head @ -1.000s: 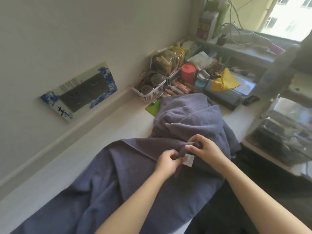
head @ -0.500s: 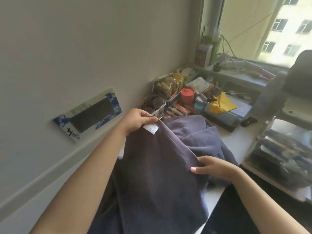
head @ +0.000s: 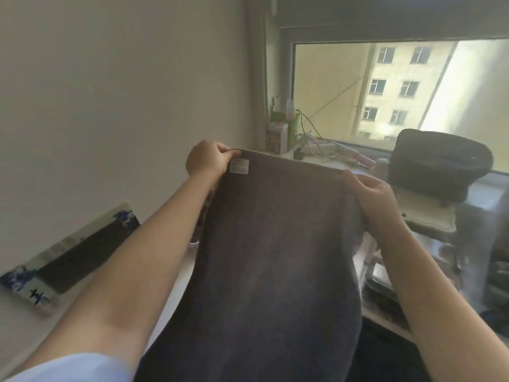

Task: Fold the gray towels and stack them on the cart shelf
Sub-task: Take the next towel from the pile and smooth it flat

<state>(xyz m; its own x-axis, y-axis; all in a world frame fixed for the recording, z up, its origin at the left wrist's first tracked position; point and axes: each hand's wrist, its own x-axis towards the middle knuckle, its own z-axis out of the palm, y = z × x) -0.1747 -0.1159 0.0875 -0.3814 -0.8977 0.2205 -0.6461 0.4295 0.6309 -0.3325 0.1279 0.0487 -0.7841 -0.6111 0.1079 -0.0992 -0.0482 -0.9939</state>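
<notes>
In front of the window (head: 385, 89), a person holds a gray towel (head: 275, 257) up in the air by its top edge, so that the cloth hangs down flat and fills the lower middle of the head view. The left hand (head: 205, 161) pinches the upper left corner, fingers curled over the hem and thumb pressed against it, just beside a small white label (head: 239, 165) sewn near that corner. The right hand (head: 371, 197) grips the upper right corner, its fingers wrapped round the edge with the thumb lying on the near face of the cloth. Between the two hands the top hem runs nearly straight, sloping slightly down toward the right. The lower end of the towel drops out of view at the bottom edge, so where it ends cannot be told.

On the wall to the left sits a dark outlet panel (head: 80, 257) framed with a blue and white patterned border. On the sill behind the towel stand a small carton (head: 276, 137), a green container (head: 292, 125) and some loose cables (head: 316, 147). To the right, a dark rounded object (head: 438, 161), perhaps a bag or a chair back, is too blurred to identify. A pale blue sleeve (head: 68, 368) shows at the lower left.
</notes>
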